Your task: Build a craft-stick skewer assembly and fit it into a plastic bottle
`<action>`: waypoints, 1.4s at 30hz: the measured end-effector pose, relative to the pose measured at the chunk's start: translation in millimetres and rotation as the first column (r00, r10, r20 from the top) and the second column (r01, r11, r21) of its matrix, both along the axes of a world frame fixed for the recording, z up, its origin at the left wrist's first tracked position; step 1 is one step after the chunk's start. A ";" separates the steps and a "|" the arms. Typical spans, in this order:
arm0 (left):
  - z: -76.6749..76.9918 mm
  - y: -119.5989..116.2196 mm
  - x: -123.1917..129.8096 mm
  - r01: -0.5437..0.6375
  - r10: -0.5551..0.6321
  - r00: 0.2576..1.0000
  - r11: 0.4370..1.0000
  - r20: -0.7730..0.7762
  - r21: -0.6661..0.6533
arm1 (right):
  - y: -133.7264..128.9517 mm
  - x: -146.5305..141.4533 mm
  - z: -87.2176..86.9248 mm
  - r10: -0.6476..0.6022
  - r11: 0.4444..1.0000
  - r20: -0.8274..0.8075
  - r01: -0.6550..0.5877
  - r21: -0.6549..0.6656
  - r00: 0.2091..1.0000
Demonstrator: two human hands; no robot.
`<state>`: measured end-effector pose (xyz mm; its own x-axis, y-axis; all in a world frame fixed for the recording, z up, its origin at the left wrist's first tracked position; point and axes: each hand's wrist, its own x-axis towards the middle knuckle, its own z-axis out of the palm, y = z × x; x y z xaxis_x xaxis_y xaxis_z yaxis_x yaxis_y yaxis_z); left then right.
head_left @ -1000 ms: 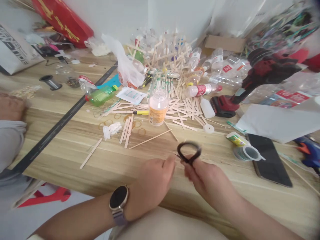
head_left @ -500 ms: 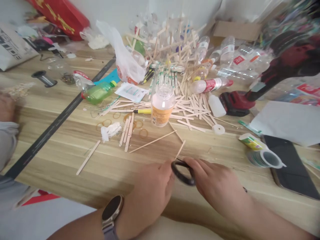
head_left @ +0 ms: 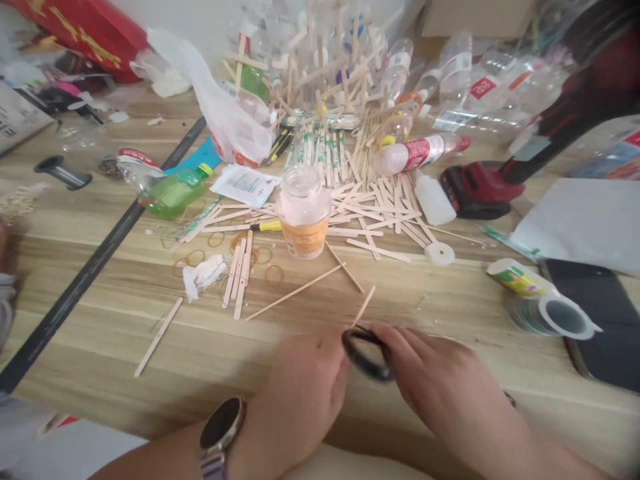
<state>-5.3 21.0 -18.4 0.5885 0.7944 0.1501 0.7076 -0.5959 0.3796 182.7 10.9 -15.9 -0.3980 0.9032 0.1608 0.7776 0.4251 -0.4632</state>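
My left hand (head_left: pixel 305 393), with a watch on its wrist, is closed around a thin wooden stick (head_left: pixel 364 307) whose tip points up and away. Beside it my right hand (head_left: pixel 440 380) grips scissors (head_left: pixel 367 353); their black handle loop shows between the hands, and the blades are mostly hidden. Beyond the hands, two thin sticks (head_left: pixel 295 291) lie near a clear jar (head_left: pixel 303 213) with an orange label. Several flat sticks (head_left: pixel 239 273) lie to the jar's left, and one more (head_left: pixel 159 337) lies further left.
Behind the jar are piled sticks (head_left: pixel 390 207), plastic bottles (head_left: pixel 420 153) and a white bag (head_left: pixel 235 127). A red and black power tool (head_left: pixel 480 190), a tape roll (head_left: pixel 555 317) and a phone (head_left: pixel 605 327) are at the right. Part of a person's sleeve (head_left: pixel 6 307) shows at the left edge.
The view has shifted, so the jar and left-side items appear further left. Both hands keep nearly the same pose around the stick and scissors.
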 end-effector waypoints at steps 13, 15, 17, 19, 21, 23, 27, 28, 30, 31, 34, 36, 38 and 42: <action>7.8 -11.7 6.9 -0.033 0.032 0.998 0.999 0.047 0.019 | -9.0 5.5 1.7 -0.052 0.995 -0.048 0.048 -0.090 0.997; 6.5 -11.1 9.3 -0.032 0.030 0.999 0.998 0.031 0.057 | -7.5 6.1 2.1 -0.070 0.974 -0.104 0.046 -0.220 0.992; 2.3 -10.0 10.4 0.017 -0.009 0.999 0.971 -0.034 0.240 | -4.3 3.9 5.5 -0.140 0.855 -0.243 -0.007 -0.519 0.960; -0.5 -8.4 10.6 0.064 -0.033 0.995 0.931 -0.092 0.358 | -1.9 2.3 7.4 -0.182 0.761 -0.299 -0.058 -0.646 0.937; 1.6 -6.8 10.4 0.034 -0.018 0.998 0.960 -0.059 0.278 | -2.3 3.3 5.1 -0.110 0.882 -0.220 -0.007 -0.472 0.969; 7.1 -5.7 10.2 -0.020 0.018 0.999 0.998 0.031 0.056 | -4.9 5.5 0.9 -0.029 0.992 -0.042 0.023 -0.122 0.999; 10.8 -5.5 8.0 -0.027 0.025 0.998 0.999 0.059 0.038 | -6.8 3.4 2.6 -0.048 0.994 -0.040 0.043 -0.104 0.998; 8.7 -5.5 7.0 -0.002 -0.001 1.000 0.987 0.019 0.159 | -5.8 1.3 5.7 -0.090 0.960 -0.129 0.052 -0.274 0.987; 3.6 -5.2 5.2 0.072 -0.053 0.997 0.930 -0.063 0.360 | -3.4 -2.6 11.5 -0.195 0.797 -0.292 -0.023 -0.604 0.936; 2.0 -5.0 4.6 0.095 -0.064 0.994 0.912 -0.089 0.400 | -2.9 -3.6 13.0 -0.235 0.732 -0.329 -0.056 -0.679 0.915; 4.7 -5.2 5.2 0.042 -0.035 0.999 0.968 -0.035 0.247 | -5.9 -1.5 10.0 -0.183 0.885 -0.247 0.050 -0.464 0.951; 9.8 -6.2 6.5 -0.002 0.000 0.999 0.998 0.036 0.062 | -9.4 1.2 6.0 -0.103 0.988 -0.103 0.089 -0.129 0.989; 12.0 -7.4 6.9 -0.027 0.024 0.999 0.997 0.043 0.066 | -11.0 1.3 5.2 -0.087 0.996 -0.063 0.086 -0.021 0.994; 3.4 -7.2 3.4 0.083 -0.046 0.994 0.892 -0.094 0.444 | -7.5 -6.4 11.8 -0.199 0.831 -0.303 -0.004 -0.557 0.932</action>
<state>-1.9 13.8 -15.1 0.6609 0.6147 0.4306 0.6786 -0.7345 0.0071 176.3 3.4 -4.1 -0.3159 0.9131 -0.2578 0.5553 -0.0424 -0.8306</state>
